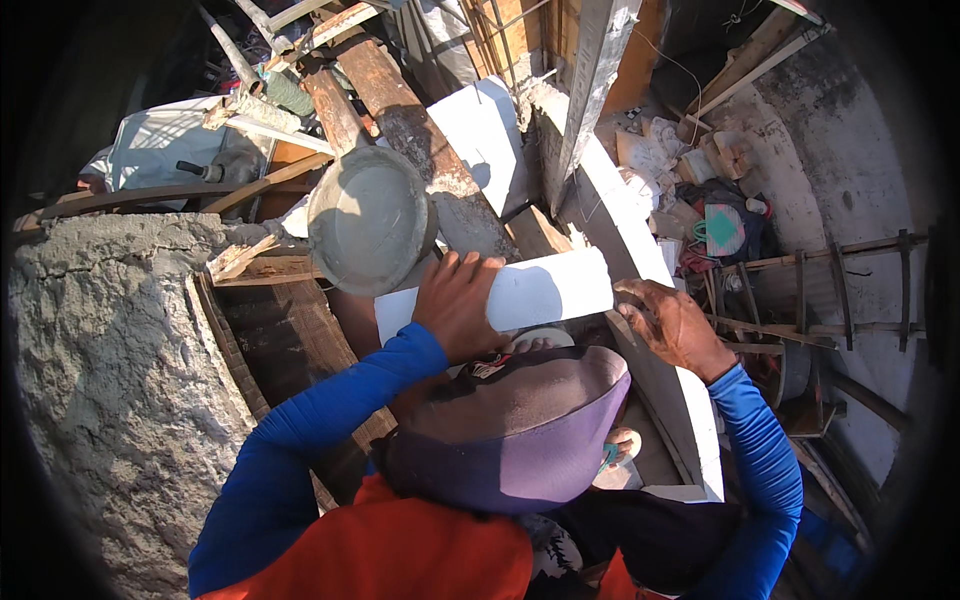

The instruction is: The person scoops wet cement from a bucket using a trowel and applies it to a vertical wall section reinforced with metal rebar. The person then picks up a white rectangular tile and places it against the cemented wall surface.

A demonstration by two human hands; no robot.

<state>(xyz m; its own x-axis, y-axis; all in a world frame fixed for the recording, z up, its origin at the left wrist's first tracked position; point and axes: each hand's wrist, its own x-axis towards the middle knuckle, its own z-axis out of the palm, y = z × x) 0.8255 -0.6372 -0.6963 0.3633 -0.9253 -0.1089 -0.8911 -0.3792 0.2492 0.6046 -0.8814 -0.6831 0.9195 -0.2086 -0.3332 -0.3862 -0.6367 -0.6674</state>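
My left hand [457, 305] grips a long white block [555, 290], with its fingers spread over the upper face. The block lies crosswise in front of me, one end below a round grey basin [368, 220]. At the block's right end is my right hand [680, 325], its fingers half bent and apart, with nothing visible between them. Whether its fingertips touch the block I cannot tell. Just below the block, a purple cap-shaped thing [510, 440] hides part of what is under it.
A rough cement wall [120, 360] stands at the left. Weathered planks [400, 120] rise behind the basin. To the right run a white-edged low wall [700, 430] and a bamboo frame [840, 290], with piled rubble and bags [690, 170] beyond. Another white slab [480, 135] leans farther back.
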